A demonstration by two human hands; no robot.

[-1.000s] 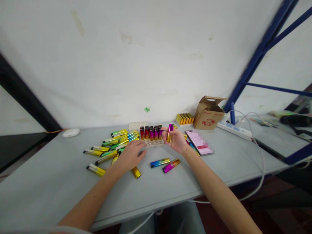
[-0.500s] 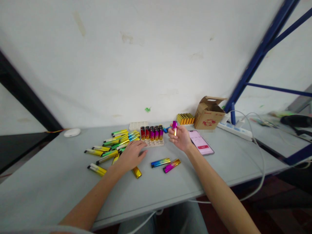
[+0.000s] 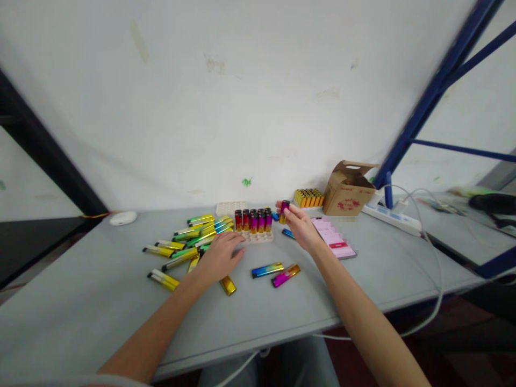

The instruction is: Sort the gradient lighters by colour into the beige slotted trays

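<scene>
My right hand holds a purple-and-gold lighter upright, just right of a pale holed tray. Red and purple lighters stand in rows in the tray's back holes, while holes show at its front. My left hand lies at the tray's left front corner, fingers stretched and thumb apart. Beside and behind it is a loose pile of yellow, green and blue lighters. In front of the tray lie a blue-and-gold lighter and a purple-and-orange lighter.
Behind the pile lies another pale tray. A block of yellow lighters stands at the back, next to an open cardboard box. A phone lies right of my right hand. A power strip with cables is farther right.
My right hand has moved a little left with the lighter, toward the tray. A blue lighter now shows below that hand. My left hand stays in place.
</scene>
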